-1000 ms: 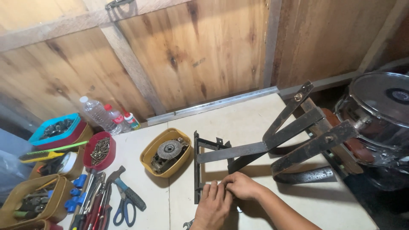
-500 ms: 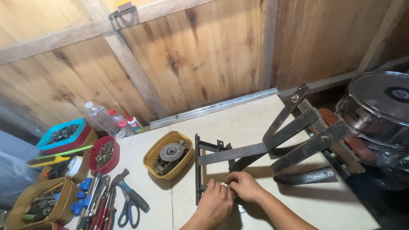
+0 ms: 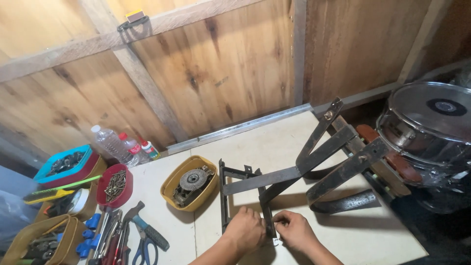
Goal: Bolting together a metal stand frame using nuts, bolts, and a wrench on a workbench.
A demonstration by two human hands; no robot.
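The left hand (image 3: 247, 229) has its fingers curled around the lower end of a dark metal bracket frame (image 3: 294, 169), gripping it. The right hand (image 3: 293, 229) pinches something small against that same end; what it is cannot be told. The frame lies on the pale surface (image 3: 274, 142), beside a yellow tub (image 3: 169, 189) holding a wire wheel (image 3: 192, 178).

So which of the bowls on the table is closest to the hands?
The yellow bowl with the round metal part inside. It sits just left of the black metal frame the left hand touches; the red bowl of screws is farther left.
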